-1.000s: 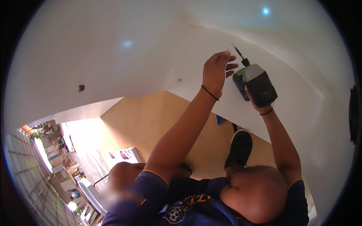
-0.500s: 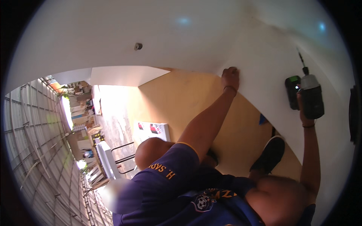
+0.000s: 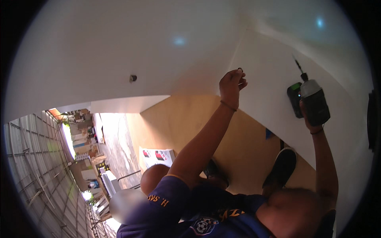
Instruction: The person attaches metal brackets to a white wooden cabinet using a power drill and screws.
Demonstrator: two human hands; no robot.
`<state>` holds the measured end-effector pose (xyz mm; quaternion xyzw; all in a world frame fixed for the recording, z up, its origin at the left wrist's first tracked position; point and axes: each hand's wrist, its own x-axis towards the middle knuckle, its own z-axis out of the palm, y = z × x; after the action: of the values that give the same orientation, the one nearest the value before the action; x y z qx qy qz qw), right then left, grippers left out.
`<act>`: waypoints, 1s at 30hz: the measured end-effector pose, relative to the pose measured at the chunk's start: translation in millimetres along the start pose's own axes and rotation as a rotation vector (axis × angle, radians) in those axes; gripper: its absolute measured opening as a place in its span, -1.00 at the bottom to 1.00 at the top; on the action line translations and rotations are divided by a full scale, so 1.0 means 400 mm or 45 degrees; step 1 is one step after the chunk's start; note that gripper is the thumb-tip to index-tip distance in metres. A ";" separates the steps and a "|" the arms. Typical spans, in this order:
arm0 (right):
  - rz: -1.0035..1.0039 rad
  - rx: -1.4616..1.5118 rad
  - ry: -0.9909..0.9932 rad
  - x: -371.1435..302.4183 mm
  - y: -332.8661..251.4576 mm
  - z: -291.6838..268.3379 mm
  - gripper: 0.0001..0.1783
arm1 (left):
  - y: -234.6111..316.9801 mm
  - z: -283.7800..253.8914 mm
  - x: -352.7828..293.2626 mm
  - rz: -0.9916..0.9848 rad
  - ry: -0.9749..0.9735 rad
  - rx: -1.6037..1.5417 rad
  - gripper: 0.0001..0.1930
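Gripping a black-and-grey drill (image 3: 316,106) out to my right, I have my right hand's (image 3: 312,126) fingers clamped around it, its thin bit (image 3: 298,65) pointing away from me. Before a white panel (image 3: 266,87), my left hand (image 3: 230,86) pinches a dark piece (image 3: 240,69), too small to identify, at the fingertips.
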<state>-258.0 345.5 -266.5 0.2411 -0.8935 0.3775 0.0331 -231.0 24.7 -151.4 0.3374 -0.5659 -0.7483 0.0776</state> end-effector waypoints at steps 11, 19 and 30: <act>0.052 0.347 -0.284 0.131 -0.160 -0.283 -0.38 | 0.195 0.127 -0.133 0.048 -0.404 -0.225 -0.83; 0.079 0.421 0.327 0.251 -0.309 -0.389 -0.72 | 0.223 0.154 -0.196 0.291 -0.457 0.085 -0.83; -0.172 0.959 0.010 0.253 -0.487 -0.331 -0.85 | 0.264 0.201 -0.280 0.987 -0.487 0.779 -0.83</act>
<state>-274.7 279.2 -19.1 0.2933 -0.6742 0.6771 -0.0295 -221.7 107.7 0.8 -0.0320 -0.8457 -0.5135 0.1417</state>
